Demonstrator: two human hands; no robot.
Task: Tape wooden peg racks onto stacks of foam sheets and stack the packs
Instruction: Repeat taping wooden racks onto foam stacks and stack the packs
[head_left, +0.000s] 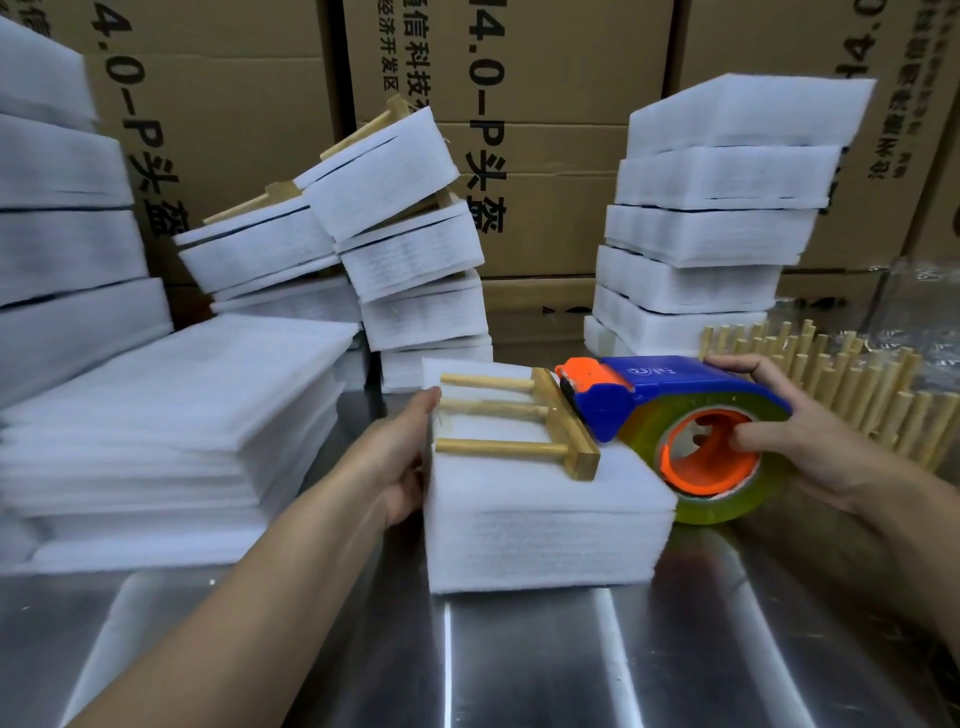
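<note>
A wooden peg rack (524, 423) with three pegs lies flat on a white foam stack (540, 525) in the middle of the steel table. My left hand (405, 457) presses flat against the stack's left side, its thumb near the peg tips. My right hand (800, 441) grips a blue and orange tape dispenser (670, 415) with a yellowish tape roll, fingers inside the orange core. The dispenser's orange nose touches the rack's base bar at the stack's right edge.
Loose foam sheets (171, 426) are piled at left. Finished packs (405, 249) lean behind, and taller pack stacks (711, 218) stand at back right and far left. More peg racks (857, 384) lie at right. Cardboard boxes (545, 130) wall the back. Steel table (519, 665) in front.
</note>
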